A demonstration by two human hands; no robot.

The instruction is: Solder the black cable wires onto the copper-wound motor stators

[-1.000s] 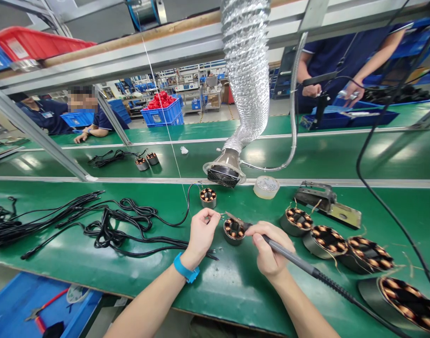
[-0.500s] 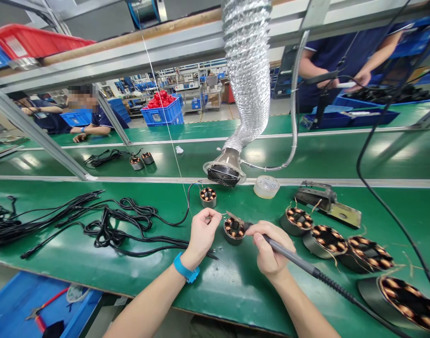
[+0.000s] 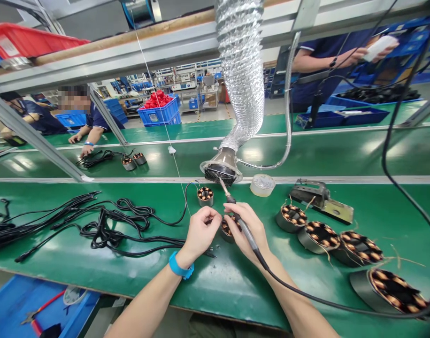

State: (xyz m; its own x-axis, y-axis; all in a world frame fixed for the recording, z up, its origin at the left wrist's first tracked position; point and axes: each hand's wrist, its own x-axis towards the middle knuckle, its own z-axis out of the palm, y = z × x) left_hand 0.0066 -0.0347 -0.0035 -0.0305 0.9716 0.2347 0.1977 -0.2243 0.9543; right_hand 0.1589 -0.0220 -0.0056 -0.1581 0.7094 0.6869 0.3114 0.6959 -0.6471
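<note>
My left hand (image 3: 205,230), with a blue band at the wrist, is closed in a pinch. A thin solder wire (image 3: 176,164) runs down from an overhead spool and disappears behind these fingers. My right hand (image 3: 248,230) grips a soldering iron (image 3: 243,226) whose tip points up and away, near the fume extractor's mouth (image 3: 220,173). Its thumb and fingertips are close to my left fingertips, over a stator (image 3: 227,227) with copper coils, partly hidden by both hands. Just beyond stands another stator (image 3: 205,196) with a black cable attached.
Black cables (image 3: 119,225) lie across the bench's left. Several stators (image 3: 318,237) line the right, near a metal iron stand (image 3: 320,199) and a tape roll (image 3: 262,185). A silver duct (image 3: 239,70) hangs centrally. Pliers (image 3: 42,312) lie in a blue drawer. Co-workers sit and stand opposite.
The soldering iron has swung from the stator's wires to pointing up and away. My right hand has moved left toward my left fingertips. A co-worker opposite now holds a white object higher.
</note>
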